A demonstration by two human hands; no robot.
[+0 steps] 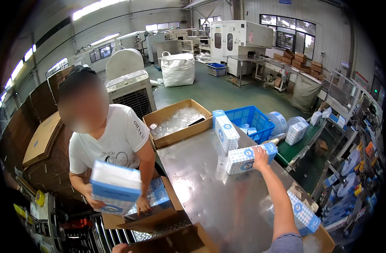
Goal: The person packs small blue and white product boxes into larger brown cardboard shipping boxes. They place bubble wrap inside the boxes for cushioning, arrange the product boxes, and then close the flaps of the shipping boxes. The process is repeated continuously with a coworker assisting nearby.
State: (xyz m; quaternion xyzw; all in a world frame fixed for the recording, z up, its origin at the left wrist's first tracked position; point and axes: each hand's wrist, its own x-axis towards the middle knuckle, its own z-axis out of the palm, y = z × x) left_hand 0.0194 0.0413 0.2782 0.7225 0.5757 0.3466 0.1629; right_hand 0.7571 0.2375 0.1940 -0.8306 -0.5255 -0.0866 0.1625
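Note:
My right hand reaches across the metal table and grips a long blue-and-white wrapped pack by its right part, fingers over the top. Just behind it a similar pack stands on the table. Another long pack lies by my right forearm at the table's right edge. Only a bit of my left hand shows at the lower edge, beside an open carton; its fingers are mostly cut off. At left, a co-worker holds a blue-and-white pack over another open carton with packs inside.
A shallow carton of clear plastic pieces sits at the table's far left corner. Beyond the table stands a blue crate. A green conveyor carrying packs runs along the right, next to machinery. Rollers lie under the co-worker's carton.

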